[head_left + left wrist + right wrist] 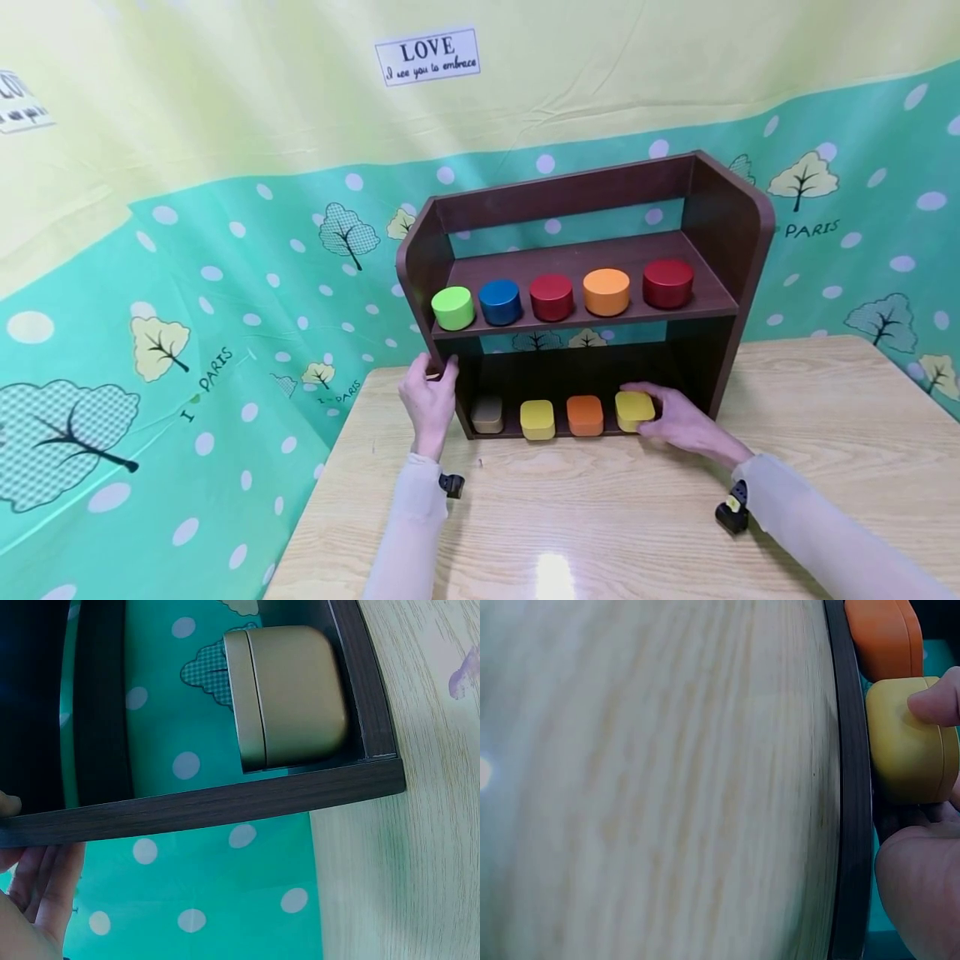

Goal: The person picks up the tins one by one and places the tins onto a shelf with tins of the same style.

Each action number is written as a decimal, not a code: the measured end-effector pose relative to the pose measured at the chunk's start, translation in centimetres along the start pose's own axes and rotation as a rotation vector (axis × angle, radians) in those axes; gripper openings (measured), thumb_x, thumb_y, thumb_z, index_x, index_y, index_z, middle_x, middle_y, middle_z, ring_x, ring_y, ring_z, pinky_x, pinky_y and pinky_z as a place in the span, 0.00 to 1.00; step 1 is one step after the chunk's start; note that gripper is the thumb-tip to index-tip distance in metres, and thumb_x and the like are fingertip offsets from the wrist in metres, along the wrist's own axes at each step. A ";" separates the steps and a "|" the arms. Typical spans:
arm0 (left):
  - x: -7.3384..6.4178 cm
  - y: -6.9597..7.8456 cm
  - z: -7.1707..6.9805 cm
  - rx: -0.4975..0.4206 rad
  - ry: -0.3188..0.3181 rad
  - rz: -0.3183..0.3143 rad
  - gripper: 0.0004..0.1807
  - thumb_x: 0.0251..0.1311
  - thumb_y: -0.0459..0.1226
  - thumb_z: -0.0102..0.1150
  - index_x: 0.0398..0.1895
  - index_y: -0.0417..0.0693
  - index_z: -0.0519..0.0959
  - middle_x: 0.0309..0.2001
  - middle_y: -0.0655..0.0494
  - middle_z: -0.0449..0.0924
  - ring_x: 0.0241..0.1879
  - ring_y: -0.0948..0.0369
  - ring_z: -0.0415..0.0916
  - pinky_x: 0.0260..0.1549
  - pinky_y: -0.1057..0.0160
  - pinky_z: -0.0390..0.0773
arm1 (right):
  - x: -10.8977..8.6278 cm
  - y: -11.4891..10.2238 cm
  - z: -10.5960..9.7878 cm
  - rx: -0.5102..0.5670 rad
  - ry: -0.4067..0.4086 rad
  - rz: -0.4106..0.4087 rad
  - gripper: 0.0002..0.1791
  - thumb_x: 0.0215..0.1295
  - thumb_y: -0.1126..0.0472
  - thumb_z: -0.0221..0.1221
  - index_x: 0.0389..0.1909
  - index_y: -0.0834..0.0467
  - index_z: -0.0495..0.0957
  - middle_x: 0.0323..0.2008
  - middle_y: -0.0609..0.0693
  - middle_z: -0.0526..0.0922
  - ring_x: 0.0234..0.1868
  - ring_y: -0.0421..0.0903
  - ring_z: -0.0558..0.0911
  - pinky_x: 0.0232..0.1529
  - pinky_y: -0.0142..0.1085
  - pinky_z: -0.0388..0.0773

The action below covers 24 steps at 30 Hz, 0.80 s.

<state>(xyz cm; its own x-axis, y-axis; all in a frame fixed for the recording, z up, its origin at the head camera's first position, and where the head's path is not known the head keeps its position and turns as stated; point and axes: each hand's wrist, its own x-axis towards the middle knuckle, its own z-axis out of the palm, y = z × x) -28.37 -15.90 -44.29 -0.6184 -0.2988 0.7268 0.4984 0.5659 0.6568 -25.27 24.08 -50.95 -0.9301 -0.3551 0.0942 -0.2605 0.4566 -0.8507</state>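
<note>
A dark brown two-tier wooden shelf (592, 257) stands on the table. My left hand (430, 406) grips its left side panel (202, 802), with the thumb on the inner face and the fingers outside. On the lower tier, at the right end of the row, my right hand (688, 425) holds a yellow rounded-square tin (902, 746) between thumb and fingers. Left of it sit an orange tin (585, 416), another yellow tin (537, 419) and a gold tin (300, 697) by the left panel.
Along the upper tier stand round tins: green (453, 308), blue (500, 302), red (551, 297), orange (607, 292) and a darker red one (667, 284). The light wooden table (600, 517) extends in front. A patterned curtain (247, 250) hangs behind and to the left.
</note>
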 end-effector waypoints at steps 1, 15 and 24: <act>0.0 0.0 0.0 0.001 0.000 -0.001 0.09 0.64 0.33 0.72 0.30 0.37 0.83 0.29 0.40 0.88 0.32 0.44 0.88 0.35 0.40 0.87 | 0.0 0.0 0.0 0.001 0.002 0.001 0.42 0.56 0.72 0.69 0.75 0.68 0.70 0.56 0.64 0.79 0.52 0.53 0.76 0.46 0.32 0.75; 0.1 -0.2 -0.1 0.005 0.010 0.012 0.09 0.64 0.33 0.73 0.29 0.38 0.82 0.29 0.41 0.88 0.32 0.44 0.88 0.33 0.41 0.86 | 0.6 0.2 0.1 -0.049 0.037 -0.032 0.44 0.55 0.71 0.70 0.77 0.68 0.69 0.64 0.68 0.80 0.55 0.56 0.76 0.58 0.44 0.77; 0.0 -0.1 0.1 0.009 0.008 0.003 0.08 0.64 0.33 0.73 0.30 0.38 0.83 0.29 0.42 0.89 0.32 0.46 0.88 0.33 0.56 0.86 | 0.3 0.3 0.4 -0.078 0.073 -0.036 0.45 0.57 0.69 0.72 0.78 0.67 0.67 0.72 0.71 0.75 0.61 0.62 0.77 0.67 0.66 0.76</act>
<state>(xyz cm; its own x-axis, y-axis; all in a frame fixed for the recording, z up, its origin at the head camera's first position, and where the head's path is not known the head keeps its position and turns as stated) -28.43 -15.90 -44.39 -0.6125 -0.3031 0.7300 0.4946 0.5734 0.6531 -25.55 23.83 -51.39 -0.9353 -0.3134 0.1641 -0.3110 0.5077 -0.8035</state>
